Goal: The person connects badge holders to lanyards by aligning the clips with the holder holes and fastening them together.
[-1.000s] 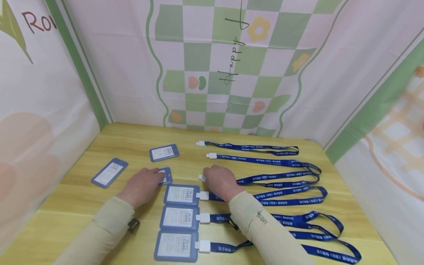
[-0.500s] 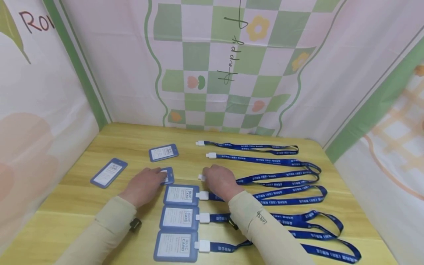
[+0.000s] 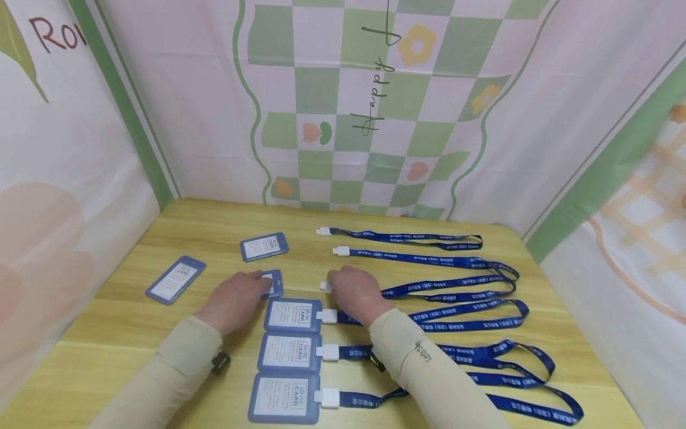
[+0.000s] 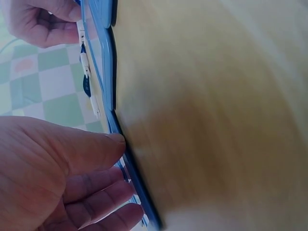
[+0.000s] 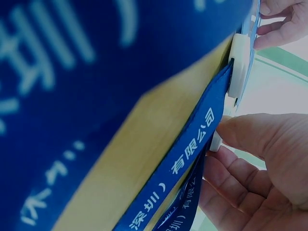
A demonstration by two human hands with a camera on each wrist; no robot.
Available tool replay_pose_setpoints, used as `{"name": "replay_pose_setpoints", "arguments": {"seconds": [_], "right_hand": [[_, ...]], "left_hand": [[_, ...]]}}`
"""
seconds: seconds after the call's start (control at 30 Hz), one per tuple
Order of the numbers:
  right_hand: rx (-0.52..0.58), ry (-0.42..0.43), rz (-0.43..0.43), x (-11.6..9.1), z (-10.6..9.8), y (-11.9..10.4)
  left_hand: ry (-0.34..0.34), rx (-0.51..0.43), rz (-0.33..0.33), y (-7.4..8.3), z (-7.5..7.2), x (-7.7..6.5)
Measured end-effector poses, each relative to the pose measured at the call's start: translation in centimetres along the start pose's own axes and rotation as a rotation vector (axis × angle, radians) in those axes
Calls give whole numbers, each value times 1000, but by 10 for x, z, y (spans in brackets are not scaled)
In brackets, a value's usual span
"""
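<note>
My left hand (image 3: 236, 298) holds a blue ID card holder (image 3: 276, 283) flat on the table, its fingers covering the holder's left part. In the left wrist view the thumb is at the near edge of that card holder (image 4: 139, 187), with the other fingers over its face. To the right, my right hand (image 3: 359, 293) pinches the white clip (image 3: 324, 286) of a dark blue lanyard (image 3: 450, 290). The right wrist view shows this clip (image 5: 216, 141) between thumb and fingers, partly hidden. A short gap separates the clip from the holder.
Three card holders with lanyards attached, the upper one (image 3: 292, 315) included, form a column in front. Loose holders lie at the left (image 3: 175, 280) and back (image 3: 264, 246). Two further lanyards, the farthest lanyard (image 3: 407, 238) and another lanyard (image 3: 418, 260), stretch across behind. Printed curtains stand around the table.
My left hand has slid the card holder slightly to the right, toward the clip. My right hand has stayed in place on the clip.
</note>
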State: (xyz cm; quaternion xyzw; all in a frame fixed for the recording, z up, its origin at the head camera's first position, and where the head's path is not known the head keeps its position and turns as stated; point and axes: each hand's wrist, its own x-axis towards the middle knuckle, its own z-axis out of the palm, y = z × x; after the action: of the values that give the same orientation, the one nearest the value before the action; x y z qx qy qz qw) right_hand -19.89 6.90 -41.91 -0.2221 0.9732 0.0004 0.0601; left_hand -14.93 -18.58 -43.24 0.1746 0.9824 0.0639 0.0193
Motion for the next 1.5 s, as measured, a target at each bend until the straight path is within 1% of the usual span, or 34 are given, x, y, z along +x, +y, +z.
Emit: {"name": "replay_pose_setpoints", "arguments": {"seconds": [0.2,0.5,0.8,1.17,1.4,1.5], "right_hand": [[5,-3,3,1,0,0],[5,7,-6,0,0,1],[10,6,-6,-1,-1,0],[5,7,-2,-1,-1,-1],[14,6,9,-1,0,-1],[14,10,9,-1,0,-1]], "left_hand": [[11,-9,7,1,0,2],[-17,-65,-11,5,-1,5],[-55,-91,-68,11,-1,10],[-69,-128,-79,17,0,12],[-74,-115,-63,18,4,16],[-74,-132,-65,20,5,17]]}}
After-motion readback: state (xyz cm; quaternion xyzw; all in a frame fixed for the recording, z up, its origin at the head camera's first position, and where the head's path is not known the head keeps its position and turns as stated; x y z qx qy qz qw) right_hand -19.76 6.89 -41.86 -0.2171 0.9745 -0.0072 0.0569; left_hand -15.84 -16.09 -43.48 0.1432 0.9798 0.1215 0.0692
